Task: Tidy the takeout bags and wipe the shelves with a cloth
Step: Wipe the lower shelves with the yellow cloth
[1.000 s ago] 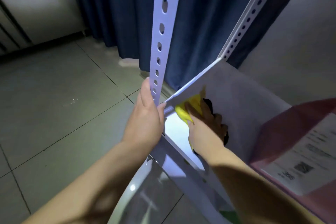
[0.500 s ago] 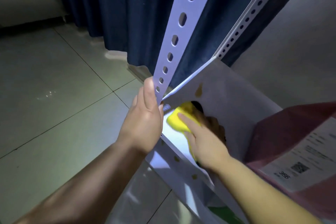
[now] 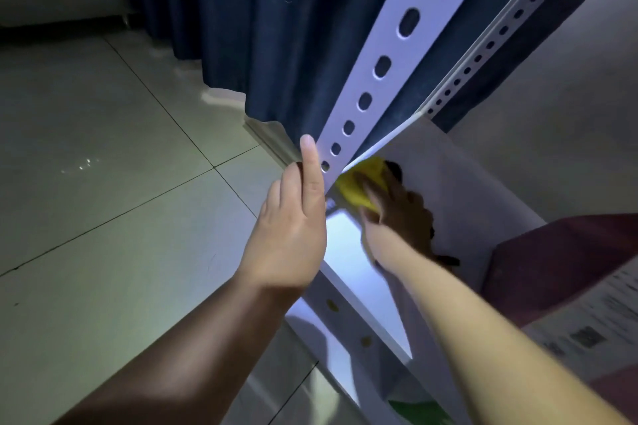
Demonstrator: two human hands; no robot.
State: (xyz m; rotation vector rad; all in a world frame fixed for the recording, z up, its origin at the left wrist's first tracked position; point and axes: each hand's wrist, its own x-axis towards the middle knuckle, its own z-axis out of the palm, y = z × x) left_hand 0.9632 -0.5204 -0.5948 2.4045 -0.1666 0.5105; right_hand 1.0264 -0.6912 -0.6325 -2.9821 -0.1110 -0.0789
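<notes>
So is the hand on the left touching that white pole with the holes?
Touching. The head view shows the left hand resting against the white upright's edge, its thumb lying alongside the lowest holes with no gap between them.

A bunched yellow cloth [image 3: 359, 185] lies pressed on the white shelf [image 3: 448, 183] at its near corner, just beside the perforated upright. The shelf surface is pale and glossy, catching light along its front edge. A pink takeout bag [image 3: 566, 262] with a printed receipt stands further right on the same shelf.
</notes>
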